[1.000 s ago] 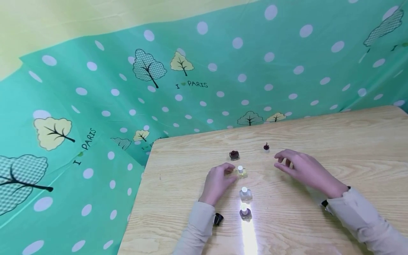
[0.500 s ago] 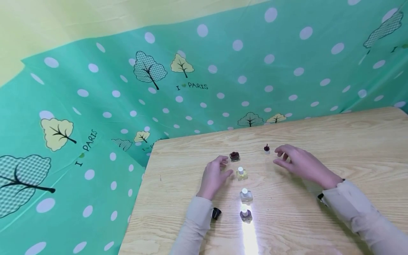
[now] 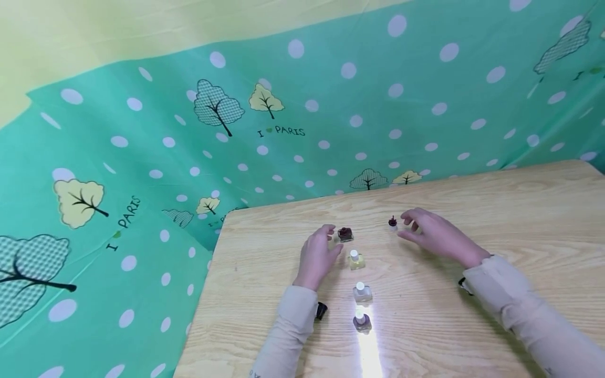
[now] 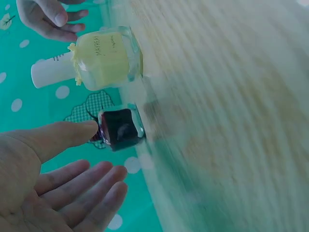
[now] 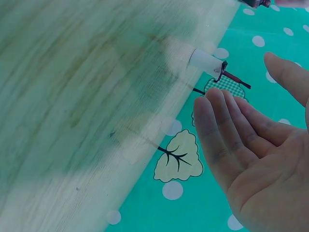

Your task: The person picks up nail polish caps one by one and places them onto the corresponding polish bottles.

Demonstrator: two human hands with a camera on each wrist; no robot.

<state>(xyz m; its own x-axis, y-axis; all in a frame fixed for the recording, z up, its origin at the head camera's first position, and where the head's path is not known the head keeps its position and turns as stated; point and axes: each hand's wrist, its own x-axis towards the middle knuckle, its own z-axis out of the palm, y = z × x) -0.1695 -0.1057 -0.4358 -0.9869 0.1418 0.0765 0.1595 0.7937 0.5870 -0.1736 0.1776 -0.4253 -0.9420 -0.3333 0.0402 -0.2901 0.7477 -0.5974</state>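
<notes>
My left hand [image 3: 315,257] reaches beside an uncapped dark red nail polish bottle [image 3: 345,234], thumb and fingers spread and holding nothing. In the left wrist view the thumb overlaps the neck of that dark bottle [image 4: 121,128]. A white nail polish cap [image 3: 393,227] stands upside down on the table, its dark-stained brush [image 5: 237,79] pointing up. Close to its right is my right hand [image 3: 432,234], fingers extended and thumb apart, with nothing between them. A yellow nail polish bottle [image 3: 356,261] with a white cap stands upright just nearer than the dark red one.
A clear nail polish bottle [image 3: 362,294] and a dark greyish one [image 3: 362,324], both white-capped, continue the row toward the front of the wooden table [image 3: 472,325]. A green dotted cloth [image 3: 283,168] hangs behind and to the left.
My left hand has moved from beside the yellow bottle farther back to the dark red bottle. My right hand has shifted slightly left and back, closer to the upturned cap.
</notes>
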